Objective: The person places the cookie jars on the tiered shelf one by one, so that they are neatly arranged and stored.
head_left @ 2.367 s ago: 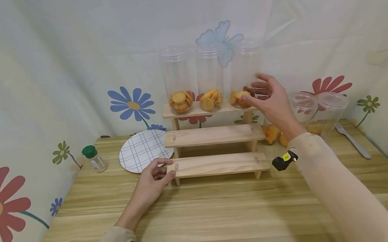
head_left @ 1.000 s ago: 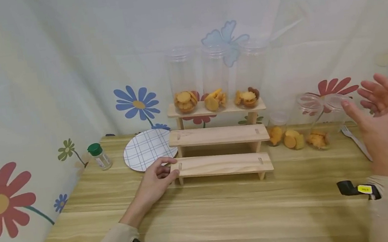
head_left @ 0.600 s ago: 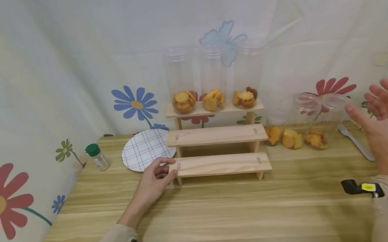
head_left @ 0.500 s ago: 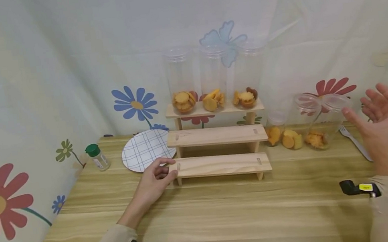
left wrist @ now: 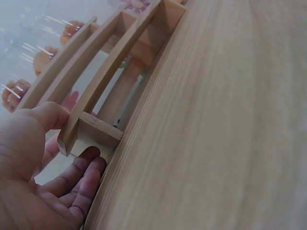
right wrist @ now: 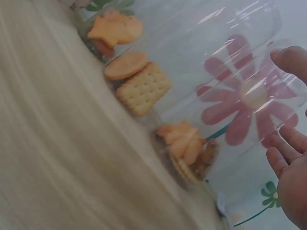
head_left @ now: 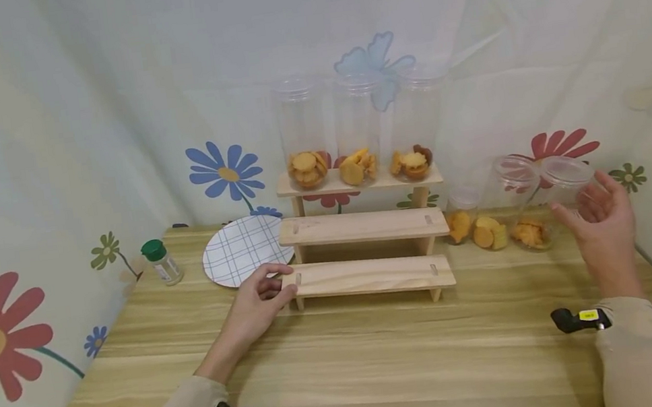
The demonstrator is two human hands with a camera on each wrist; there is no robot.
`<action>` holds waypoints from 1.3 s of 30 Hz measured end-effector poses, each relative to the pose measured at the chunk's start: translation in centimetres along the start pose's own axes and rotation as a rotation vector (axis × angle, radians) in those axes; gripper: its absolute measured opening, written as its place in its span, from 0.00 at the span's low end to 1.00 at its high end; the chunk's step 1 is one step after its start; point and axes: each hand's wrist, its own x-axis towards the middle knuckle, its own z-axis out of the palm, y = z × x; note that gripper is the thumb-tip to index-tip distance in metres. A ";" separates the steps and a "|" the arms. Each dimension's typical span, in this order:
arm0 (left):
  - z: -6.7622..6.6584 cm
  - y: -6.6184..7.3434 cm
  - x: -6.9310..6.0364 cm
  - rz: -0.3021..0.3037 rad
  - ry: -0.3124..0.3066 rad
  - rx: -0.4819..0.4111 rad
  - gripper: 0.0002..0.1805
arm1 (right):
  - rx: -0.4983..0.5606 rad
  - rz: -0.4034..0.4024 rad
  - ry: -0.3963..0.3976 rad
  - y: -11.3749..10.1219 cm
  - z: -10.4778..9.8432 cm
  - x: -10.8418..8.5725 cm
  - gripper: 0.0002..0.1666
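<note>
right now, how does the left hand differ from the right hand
The left hand holds the bottom shelf; the right hand is at a jar, contact unclear. The left hand's fingers curl in; the right hand's thumb and fingers spread apart. Both are bare, with beige sleeves.

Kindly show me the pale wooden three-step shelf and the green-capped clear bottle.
Pale wooden three-step shelf (head_left: 362, 225): head view, middle step's top.
Green-capped clear bottle (head_left: 166, 268): head view, body below cap.

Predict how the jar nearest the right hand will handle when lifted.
The jar is probably light for its size, with biscuits only low inside. Smooth and clear-sided, it may slip in the right hand. Tall and narrow, it could tip if bumped.
</note>
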 end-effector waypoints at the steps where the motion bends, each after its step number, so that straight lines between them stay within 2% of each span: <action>1: 0.0 0.0 0.0 0.002 -0.001 0.001 0.19 | -0.034 0.002 -0.006 0.3 0.1 0.0 0.54; 7: 0.0 -0.1 0.1 0.010 0.002 0.004 0.18 | -0.213 -0.014 -0.039 2.3 0.6 0.3 0.54; 20: -0.1 0.0 -0.2 0.000 0.012 0.011 0.19 | -0.219 0.020 -0.099 5.0 1.6 0.7 0.56; 26: -0.1 0.2 -0.1 0.006 0.004 0.005 0.19 | -0.251 -0.006 -0.070 5.4 2.1 0.8 0.54; 39: 0.0 0.1 0.0 0.005 0.002 0.010 0.18 | -0.254 0.025 -0.003 5.0 2.4 0.5 0.52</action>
